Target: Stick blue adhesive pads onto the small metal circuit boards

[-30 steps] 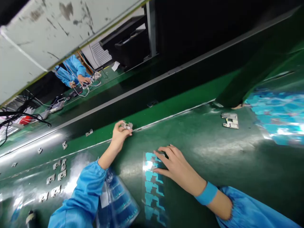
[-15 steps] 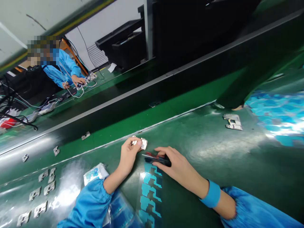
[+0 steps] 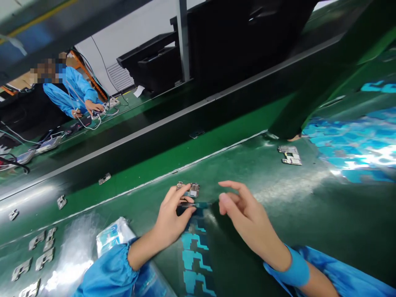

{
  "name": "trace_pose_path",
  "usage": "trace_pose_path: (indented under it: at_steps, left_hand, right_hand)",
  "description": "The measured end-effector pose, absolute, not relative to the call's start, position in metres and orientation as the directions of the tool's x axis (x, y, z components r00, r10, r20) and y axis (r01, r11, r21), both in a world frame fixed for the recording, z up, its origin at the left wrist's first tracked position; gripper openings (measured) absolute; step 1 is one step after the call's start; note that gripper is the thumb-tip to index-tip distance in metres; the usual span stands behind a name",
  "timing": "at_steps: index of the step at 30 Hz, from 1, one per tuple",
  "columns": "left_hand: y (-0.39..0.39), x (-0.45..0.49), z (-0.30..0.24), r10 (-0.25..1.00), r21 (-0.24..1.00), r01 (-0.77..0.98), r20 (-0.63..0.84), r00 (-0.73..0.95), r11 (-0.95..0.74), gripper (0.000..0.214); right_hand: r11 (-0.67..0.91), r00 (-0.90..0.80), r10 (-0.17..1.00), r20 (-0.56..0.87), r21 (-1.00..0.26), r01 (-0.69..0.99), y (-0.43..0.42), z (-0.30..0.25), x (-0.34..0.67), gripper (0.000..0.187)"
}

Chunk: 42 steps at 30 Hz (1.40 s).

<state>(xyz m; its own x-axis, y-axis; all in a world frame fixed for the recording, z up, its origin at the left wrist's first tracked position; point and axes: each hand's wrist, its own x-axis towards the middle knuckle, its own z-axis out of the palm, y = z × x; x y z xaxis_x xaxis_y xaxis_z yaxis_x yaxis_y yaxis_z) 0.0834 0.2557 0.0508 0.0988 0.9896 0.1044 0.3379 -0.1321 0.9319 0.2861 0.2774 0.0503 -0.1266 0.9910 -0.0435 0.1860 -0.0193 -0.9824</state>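
Observation:
My left hand (image 3: 175, 212) pinches the dark-looking, raised far edge of a clear film sheet (image 3: 201, 239) between thumb and fingers. Rows of blue cut-out stickers run down this sheet toward me. At the left fingertips lies a small circuit board (image 3: 194, 189), partly hidden by the index finger, which seems to touch it. My right hand (image 3: 247, 216) hovers to the right of the sheet, apart from it. Its index finger is stretched out and the other fingers are curled, with no object visible in them.
Several circuit boards (image 3: 45, 259) lie at the left, and another board (image 3: 291, 155) sits farther right. A plastic packet (image 3: 114, 235) rests by my left sleeve. Blue sheets (image 3: 355, 140) cover the far right. A co-worker (image 3: 74, 88) sits across the bench.
My right hand has let go of the film's edge and drawn back to the right. My left hand has taken that edge, and the board now lies beyond its fingers. The view shifted slightly.

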Motion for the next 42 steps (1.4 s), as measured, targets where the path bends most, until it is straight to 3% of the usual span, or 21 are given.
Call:
trace_pose_path:
  at_steps: [3,6,11,15,18,20,23,25,27,30,32,35,42]
  left_hand:
    - [0.253,0.082,0.052,0.961,0.831,0.483,0.234,0.148,-0.277,0.059]
    - [0.252,0.078,0.051,0.896,0.691,0.570,0.360,0.261,-0.444,0.067]
    - [0.246,0.070,0.043,0.853,0.555,0.648,0.343,0.393,-0.522,0.072]
    - [0.252,0.057,0.026,0.920,0.530,0.755,0.283,0.272,-0.386,0.071]
    - [0.266,0.054,0.024,0.920,0.486,0.798,0.333,0.207,-0.356,0.054]
    - [0.271,0.054,0.032,0.922,0.520,0.795,0.368,0.123,-0.314,0.048]
    - [0.273,0.057,0.051,0.975,0.745,0.657,0.212,-0.068,-0.116,0.046]
    - [0.273,0.061,0.061,0.989,0.888,0.453,-0.009,-0.149,0.076,0.057]
    - [0.273,0.066,0.065,0.973,0.952,0.235,-0.160,-0.168,0.197,0.074]
    - [0.273,0.074,0.064,0.963,0.975,0.006,-0.216,-0.162,0.220,0.090]
    - [0.272,0.079,0.062,0.956,0.963,-0.054,-0.270,-0.114,0.265,0.093]
    - [0.271,0.083,0.058,0.932,0.931,-0.057,-0.362,-0.032,0.360,0.084]
    - [0.267,0.090,0.059,0.909,0.909,-0.046,-0.412,0.058,0.414,0.065]
  right_hand:
    - [-0.333,-0.238,0.916,-0.322,-0.943,-0.007,0.278,0.056,0.285,0.058]
    - [-0.449,-0.298,0.864,-0.406,-0.889,-0.090,0.282,0.058,0.280,0.069]
    - [-0.452,-0.326,0.868,-0.375,-0.868,-0.205,0.279,0.055,0.276,0.063]
    - [-0.397,-0.320,0.898,-0.302,-0.869,-0.296,0.282,0.046,0.273,0.058]
    - [-0.347,-0.268,0.927,-0.263,-0.873,-0.342,0.293,0.046,0.279,0.055]
    - [-0.352,-0.277,0.926,-0.258,-0.856,-0.379,0.298,0.049,0.285,0.051]
    - [-0.359,-0.319,0.919,-0.232,-0.825,-0.436,0.307,0.053,0.289,0.050]
    - [-0.357,-0.346,0.916,-0.205,-0.808,-0.468,0.316,0.052,0.288,0.052]
    - [-0.369,-0.378,0.906,-0.190,-0.792,-0.487,0.327,0.049,0.284,0.055]
    - [-0.400,-0.432,0.884,-0.182,-0.774,-0.492,0.342,0.040,0.276,0.056]
    - [-0.411,-0.460,0.870,-0.175,-0.773,-0.484,0.348,0.035,0.274,0.054]
    - [-0.412,-0.477,0.862,-0.172,-0.785,-0.463,0.353,0.031,0.276,0.053]
    - [-0.395,-0.454,0.869,-0.197,-0.828,-0.398,0.348,0.034,0.294,0.043]
